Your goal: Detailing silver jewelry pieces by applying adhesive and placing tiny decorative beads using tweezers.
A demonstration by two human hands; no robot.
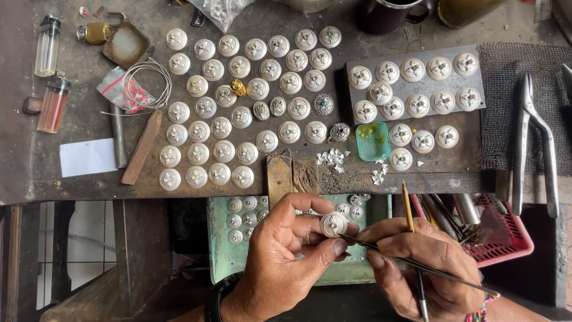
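Over a dark workbench [71,179] crowded with white discs, the left hand [280,256] pinches one round disc [333,224] at its fingertips while the right hand [426,265] grips thin tweezers [411,262] touching it, where I'd say a slip could drop it.

Round discs [238,107] lie in rows on the bench [83,191], pliers [533,143] to their right.

Head cam, steep down, close.
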